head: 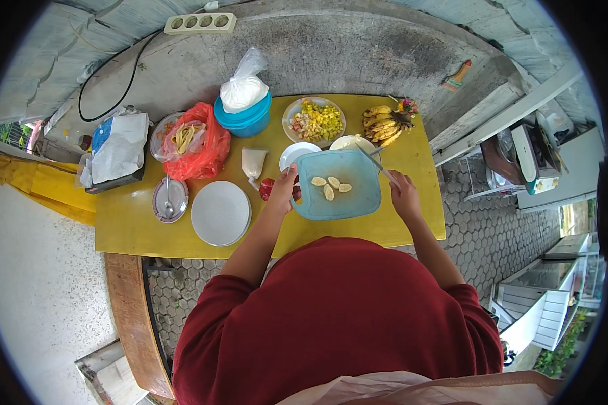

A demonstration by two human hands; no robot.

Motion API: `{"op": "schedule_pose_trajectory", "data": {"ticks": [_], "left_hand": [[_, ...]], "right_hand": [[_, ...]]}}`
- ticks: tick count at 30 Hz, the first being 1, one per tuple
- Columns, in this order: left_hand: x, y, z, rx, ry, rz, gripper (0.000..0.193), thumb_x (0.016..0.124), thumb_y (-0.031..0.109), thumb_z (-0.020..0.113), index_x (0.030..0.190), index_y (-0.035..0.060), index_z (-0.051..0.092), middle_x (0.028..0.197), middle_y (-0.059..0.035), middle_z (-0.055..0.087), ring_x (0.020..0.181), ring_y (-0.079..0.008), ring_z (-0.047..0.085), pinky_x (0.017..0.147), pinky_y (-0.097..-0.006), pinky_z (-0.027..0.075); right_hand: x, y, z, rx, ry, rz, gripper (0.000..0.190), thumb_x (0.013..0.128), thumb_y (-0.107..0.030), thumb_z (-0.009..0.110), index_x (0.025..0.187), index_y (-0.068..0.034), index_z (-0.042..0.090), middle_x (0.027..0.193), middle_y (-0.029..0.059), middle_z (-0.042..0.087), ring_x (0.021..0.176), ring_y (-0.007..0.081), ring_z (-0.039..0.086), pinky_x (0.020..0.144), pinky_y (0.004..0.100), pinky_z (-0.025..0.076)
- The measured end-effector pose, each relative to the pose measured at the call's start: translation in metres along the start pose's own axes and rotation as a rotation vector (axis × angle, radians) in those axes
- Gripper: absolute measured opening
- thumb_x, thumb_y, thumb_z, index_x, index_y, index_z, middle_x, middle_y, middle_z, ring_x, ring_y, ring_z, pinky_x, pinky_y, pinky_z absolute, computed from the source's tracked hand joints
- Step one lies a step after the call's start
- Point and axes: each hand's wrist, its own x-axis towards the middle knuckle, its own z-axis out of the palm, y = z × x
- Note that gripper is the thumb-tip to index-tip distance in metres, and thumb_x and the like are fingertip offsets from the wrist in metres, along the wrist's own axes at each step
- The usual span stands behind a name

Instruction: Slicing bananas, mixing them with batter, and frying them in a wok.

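My left hand [283, 191] grips the handle end of a light blue cutting board [316, 162], which hides parts of the bowls beyond it. Several pieces of cut banana [334, 185] lie on its surface. A knife [372, 159] is in my right hand [404, 195], its blade over the board's far right corner. Just past the board are a white plate [295, 150] and a pale bowl [352, 142] with whitish contents. Behind them stands a plate of diced fruit [316, 121]. A bunch of bananas [382, 124] rests at the back right.
Left on the yellow table [147, 238] are stacked white plates [219, 212], a plate with a spoon [170, 205] and a red plastic bag [202, 157]. A blue tub [245, 119] carries a bag of white powder [242, 93]. A wooden bench [131, 314] stands front left.
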Motion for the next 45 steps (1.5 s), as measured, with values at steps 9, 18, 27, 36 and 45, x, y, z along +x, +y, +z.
{"op": "schedule_pose_trajectory", "data": {"ticks": [9, 18, 27, 36, 45], "left_hand": [[0.008, 0.0, -0.018, -0.09, 0.095, -0.006, 0.039, 0.096, 0.053, 0.053, 0.112, 0.0181, 0.059, 0.08, 0.0056, 0.06, 0.057, -0.0058, 0.051, 0.047, -0.0196, 0.039], [0.007, -0.006, -0.022, -0.125, 0.073, -0.004, 0.038, 0.096, 0.052, 0.053, 0.114, 0.0183, 0.058, 0.083, 0.005, 0.061, 0.062, -0.0068, 0.054, 0.048, -0.0209, 0.043], [0.001, -0.002, -0.017, -0.095, 0.0, 0.009, 0.039, 0.096, 0.052, 0.053, 0.114, 0.0181, 0.058, 0.087, 0.0041, 0.062, 0.061, -0.0063, 0.054, 0.048, -0.0203, 0.044], [0.006, -0.005, -0.02, -0.097, 0.116, -0.004, 0.039, 0.095, 0.053, 0.054, 0.114, 0.0192, 0.059, 0.086, 0.0055, 0.061, 0.063, -0.0059, 0.055, 0.048, -0.0193, 0.042], [0.0, 0.002, -0.013, -0.152, 0.113, 0.001, 0.037, 0.096, 0.051, 0.054, 0.114, 0.0184, 0.057, 0.084, 0.005, 0.062, 0.063, -0.0066, 0.056, 0.048, -0.0199, 0.044]], "right_hand": [[-0.033, -0.026, -0.019, 0.182, -0.223, -0.214, 0.026, 0.09, -0.007, 0.059, 0.115, -0.012, 0.066, 0.097, 0.0138, 0.066, 0.086, 0.0344, 0.065, 0.073, 0.0405, 0.053], [-0.035, -0.021, -0.01, 0.023, -0.16, -0.133, 0.027, 0.088, -0.007, 0.06, 0.114, -0.013, 0.066, 0.088, 0.0121, 0.066, 0.079, 0.0321, 0.065, 0.069, 0.0399, 0.053], [-0.011, 0.011, -0.003, -0.001, -0.032, -0.054, 0.027, 0.09, -0.007, 0.057, 0.116, -0.008, 0.063, 0.095, 0.0177, 0.065, 0.087, 0.0383, 0.064, 0.074, 0.0444, 0.052], [-0.006, 0.0, -0.005, 0.039, -0.09, -0.048, 0.03, 0.091, -0.008, 0.055, 0.121, -0.011, 0.06, 0.107, 0.0187, 0.064, 0.094, 0.04, 0.062, 0.08, 0.046, 0.051], [-0.025, -0.031, -0.005, 0.008, -0.337, -0.18, 0.03, 0.092, -0.007, 0.056, 0.12, -0.012, 0.062, 0.104, 0.0152, 0.066, 0.086, 0.0344, 0.066, 0.074, 0.0416, 0.053]]}}
